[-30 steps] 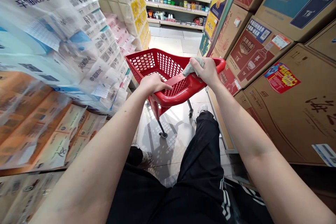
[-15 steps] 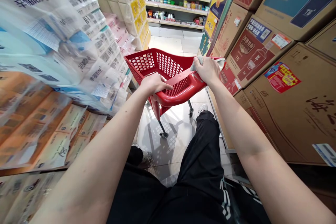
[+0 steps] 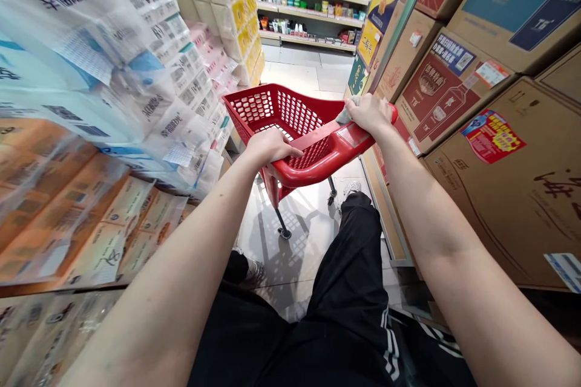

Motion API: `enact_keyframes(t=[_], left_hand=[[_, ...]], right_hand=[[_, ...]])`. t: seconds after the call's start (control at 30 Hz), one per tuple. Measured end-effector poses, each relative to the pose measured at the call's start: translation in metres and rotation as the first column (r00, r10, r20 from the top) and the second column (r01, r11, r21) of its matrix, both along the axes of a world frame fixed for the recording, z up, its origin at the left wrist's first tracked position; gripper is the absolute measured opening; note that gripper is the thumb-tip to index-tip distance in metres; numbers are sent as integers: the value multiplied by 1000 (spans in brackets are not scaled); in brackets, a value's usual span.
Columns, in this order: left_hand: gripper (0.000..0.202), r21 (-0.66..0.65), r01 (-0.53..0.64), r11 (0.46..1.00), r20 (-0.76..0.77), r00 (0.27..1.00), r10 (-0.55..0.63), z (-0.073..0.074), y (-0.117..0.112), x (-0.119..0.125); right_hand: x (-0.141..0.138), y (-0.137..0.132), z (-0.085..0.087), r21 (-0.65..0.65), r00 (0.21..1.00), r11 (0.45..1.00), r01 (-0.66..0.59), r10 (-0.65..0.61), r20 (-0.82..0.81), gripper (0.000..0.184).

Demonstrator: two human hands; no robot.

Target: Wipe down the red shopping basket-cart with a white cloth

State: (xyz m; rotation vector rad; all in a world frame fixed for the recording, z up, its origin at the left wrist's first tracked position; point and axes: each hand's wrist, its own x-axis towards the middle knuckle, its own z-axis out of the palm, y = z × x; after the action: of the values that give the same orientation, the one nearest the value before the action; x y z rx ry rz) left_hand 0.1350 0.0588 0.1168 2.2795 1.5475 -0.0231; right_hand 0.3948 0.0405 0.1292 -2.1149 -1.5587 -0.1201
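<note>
A red plastic shopping cart on small wheels stands in the aisle in front of me, its basket holding nothing I can see. My left hand grips the cart's near left rim, fingers curled over it. My right hand is closed on a grey cloth and presses it against the cart's right rim near the far corner. Most of the cloth is hidden under the hand.
Stacked packs of tissue paper crowd the left side. Large cardboard boxes are piled high on the right. A tiled floor runs ahead to shelves of bottles. My black trouser leg steps forward.
My right hand has slid the cloth along the cart's right rim toward its far corner. The view has shifted slightly as I move. The left hand keeps its grip.
</note>
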Motion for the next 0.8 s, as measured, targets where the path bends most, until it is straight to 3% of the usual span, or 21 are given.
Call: enact_keyframes(t=[0.23,0.57,0.8], left_hand=[[51,22,25,999,-14,1000,-25,-7,4,1],[53,-4,8,1000,3,1000,-8,0,2,3],[53,-10,3,1000,12,1000,-3,3,1,2]], right_hand=[[-2,-7,4,-56,999,998,30,-31,-24,56],[-13,-34,8,5,990,990,-141,141,-11,66],[-27,-44,9,-4,976,979,-205,205,81,61]])
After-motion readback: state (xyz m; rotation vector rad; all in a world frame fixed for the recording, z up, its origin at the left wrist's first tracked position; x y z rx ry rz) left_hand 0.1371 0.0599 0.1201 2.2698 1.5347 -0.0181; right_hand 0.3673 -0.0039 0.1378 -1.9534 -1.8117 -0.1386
